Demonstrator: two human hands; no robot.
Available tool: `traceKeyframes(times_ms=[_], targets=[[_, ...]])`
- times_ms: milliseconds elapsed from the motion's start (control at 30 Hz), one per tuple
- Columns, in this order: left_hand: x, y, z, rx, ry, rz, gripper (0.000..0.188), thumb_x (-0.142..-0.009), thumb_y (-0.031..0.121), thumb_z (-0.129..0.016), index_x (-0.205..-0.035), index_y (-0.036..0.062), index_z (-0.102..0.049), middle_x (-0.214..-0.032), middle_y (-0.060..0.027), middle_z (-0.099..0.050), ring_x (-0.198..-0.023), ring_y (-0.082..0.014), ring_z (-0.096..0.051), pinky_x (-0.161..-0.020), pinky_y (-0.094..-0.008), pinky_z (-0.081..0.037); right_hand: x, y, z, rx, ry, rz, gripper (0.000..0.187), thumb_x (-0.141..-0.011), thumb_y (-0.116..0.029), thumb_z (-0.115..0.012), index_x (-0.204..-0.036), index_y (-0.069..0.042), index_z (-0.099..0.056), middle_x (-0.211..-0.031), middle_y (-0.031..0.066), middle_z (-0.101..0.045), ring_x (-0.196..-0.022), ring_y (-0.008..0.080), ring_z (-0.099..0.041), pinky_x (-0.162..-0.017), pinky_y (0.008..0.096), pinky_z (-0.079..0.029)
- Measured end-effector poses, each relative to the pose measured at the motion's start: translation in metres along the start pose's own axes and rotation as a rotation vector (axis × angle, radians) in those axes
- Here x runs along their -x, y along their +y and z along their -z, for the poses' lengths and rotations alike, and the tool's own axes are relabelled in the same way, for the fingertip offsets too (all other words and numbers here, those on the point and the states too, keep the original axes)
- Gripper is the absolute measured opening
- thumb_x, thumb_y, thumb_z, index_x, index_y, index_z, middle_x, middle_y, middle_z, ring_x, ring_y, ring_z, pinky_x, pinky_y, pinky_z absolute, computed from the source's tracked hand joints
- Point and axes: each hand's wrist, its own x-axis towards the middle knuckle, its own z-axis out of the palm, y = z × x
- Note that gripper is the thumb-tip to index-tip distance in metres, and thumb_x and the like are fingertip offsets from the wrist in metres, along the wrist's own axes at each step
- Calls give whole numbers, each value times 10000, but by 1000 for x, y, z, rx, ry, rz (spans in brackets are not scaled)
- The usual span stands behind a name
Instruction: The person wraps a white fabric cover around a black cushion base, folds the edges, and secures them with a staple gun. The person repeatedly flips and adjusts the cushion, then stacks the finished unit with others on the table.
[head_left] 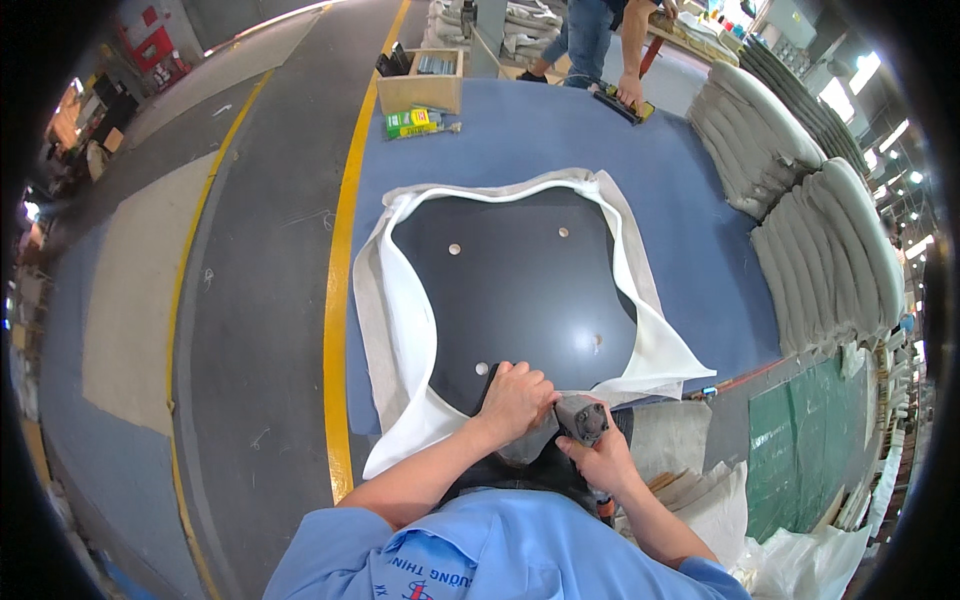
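Note:
A dark chair panel [515, 290] with several round holes lies on a blue-topped table. White padding [402, 330] and a grey fabric cover [372, 340] stick out around its edges and curl up. At the near edge, my left hand [515, 402] is closed with its fingers bent over the cover's edge, pulling it against the panel; the pinched part is hidden under my fingers. My right hand [603, 455] is wrapped round the handle of a staple gun [580, 420], whose head is beside my left fingers at that same edge. The gun's nose is hidden.
A wooden box [420, 85] with metal strips and a green-yellow packet [408, 123] are at the table's far left. Across the table, a co-worker's hand [630, 92] holds another tool. Stacked grey cushions [825, 250] line the right side. A yellow floor line [338, 300] runs along the left.

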Motion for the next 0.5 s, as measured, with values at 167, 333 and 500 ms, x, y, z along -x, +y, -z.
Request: traceKeyframes(times_ms=[167,333,500], targets=[[1,-2,-3,-34,31,-19,311,-976,324,-651,-738,124,-669,-765,-56,-609,-803,-282,-577,-758,-453,-399,10,-4,8,-119,-11,28,723,-904,-1,-768,-1533,-34,-413,-1291,144,-681,-1184,205,-651,-1023,340,-510],[0,0,8,-85,-150,56,313,-993,352,-630,-801,118,-707,-834,-77,-663,-880,-320,-624,-801,-487,-433,18,-10,78,-138,182,208,774,-829,84,-798,-1518,-17,-459,-1341,113,-639,-1245,198,-601,-1077,347,-479],[12,6,49,211,-262,219,236,-1002,317,-645,-1008,96,-726,-936,-128,-685,-936,-339,-666,-851,-471,-517,-16,-2,192,129,589,408,777,-780,65,-778,-1491,-64,-494,-1276,121,-654,-1191,239,-637,-1047,371,-486]])
